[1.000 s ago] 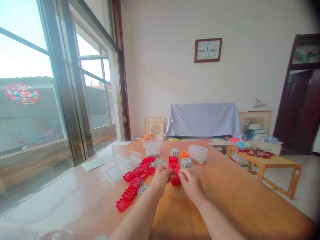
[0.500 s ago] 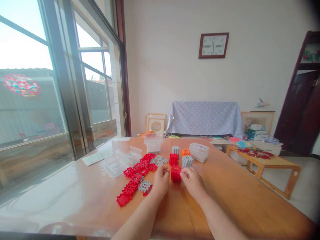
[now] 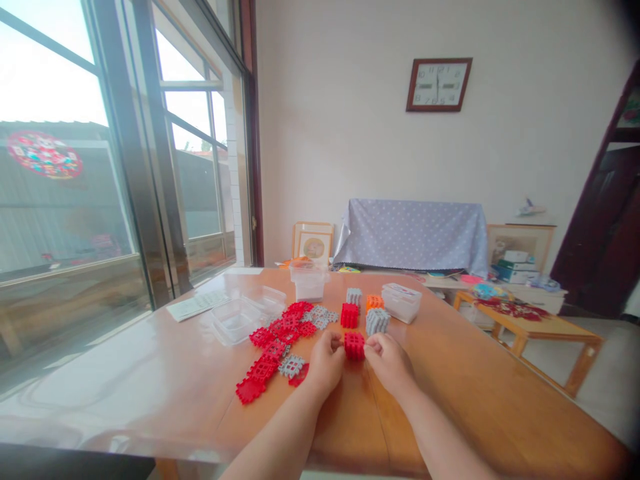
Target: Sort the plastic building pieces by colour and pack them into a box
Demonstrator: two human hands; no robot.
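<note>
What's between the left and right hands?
In the head view, the nearer red stack stands between the left hand and the right hand. The other red stack is farther back, beyond the hands.

Counted on the table [image 3: 500, 400]: two red stacks [image 3: 355, 347], two grey stacks [image 3: 377, 321], one orange stack [image 3: 375, 303], and, at left, loose pieces [image 3: 263, 367] too overlapped to count.
</note>
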